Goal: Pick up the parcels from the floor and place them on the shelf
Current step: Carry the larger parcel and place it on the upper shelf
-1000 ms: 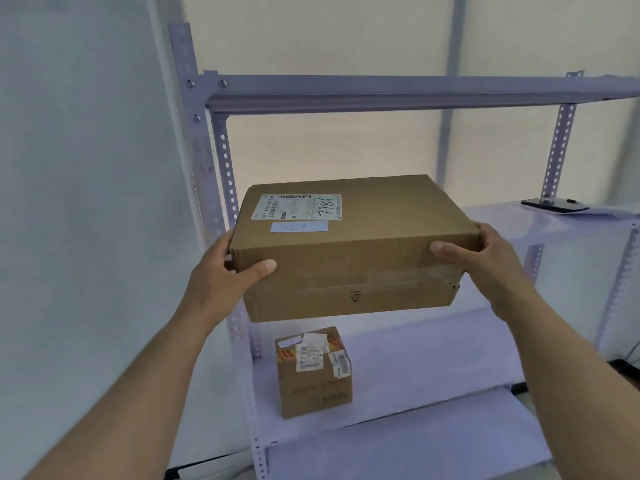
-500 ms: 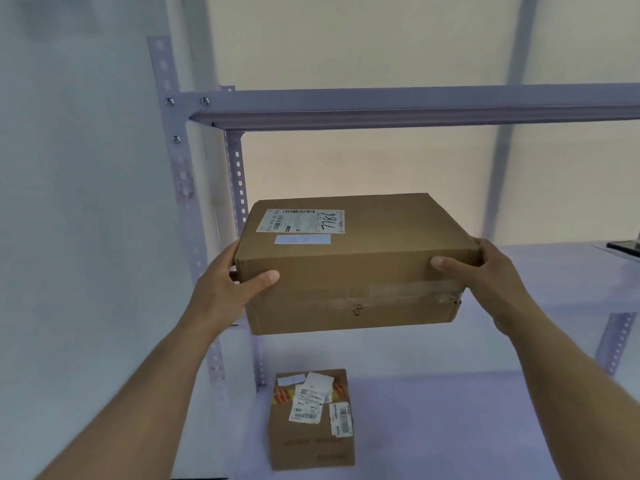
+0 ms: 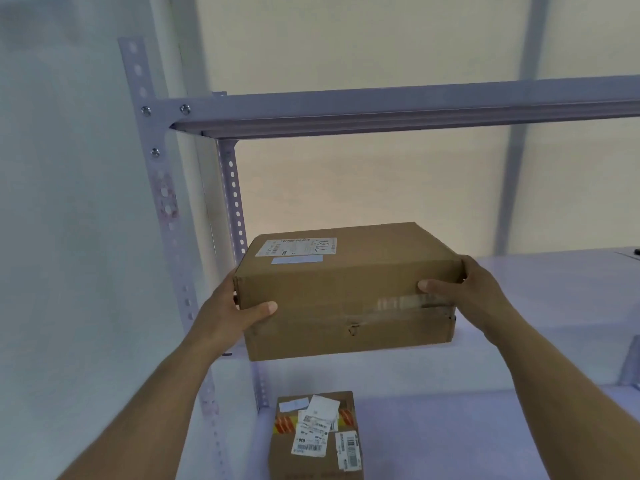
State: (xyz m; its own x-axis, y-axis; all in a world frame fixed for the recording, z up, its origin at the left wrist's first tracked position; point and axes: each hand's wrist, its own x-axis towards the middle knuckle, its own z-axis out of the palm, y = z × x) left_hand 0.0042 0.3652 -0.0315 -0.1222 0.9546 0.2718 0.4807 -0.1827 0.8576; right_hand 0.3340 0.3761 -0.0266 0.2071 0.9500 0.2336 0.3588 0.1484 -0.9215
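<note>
A large brown cardboard parcel point(image 3: 346, 289) with a white shipping label on top is held level in front of the white metal shelf point(image 3: 536, 292). My left hand point(image 3: 230, 311) grips its left end, thumb across the front face. My right hand point(image 3: 464, 292) grips its right end. The parcel sits at the height of the middle shelf board, at its left end; whether its base rests on the board is hidden. A smaller brown parcel point(image 3: 317, 438) covered in white labels stands on the shelf board below.
The upper shelf rail point(image 3: 398, 112) runs across above the parcel. Perforated uprights point(image 3: 162, 209) stand at the left, close to a white wall. A dark flat object point(image 3: 636, 251) lies at the far right of the middle board.
The parcel has moved forward and up toward the middle board, held in both hands. My view has tilted up, so the small parcel below has slid toward the bottom edge.
</note>
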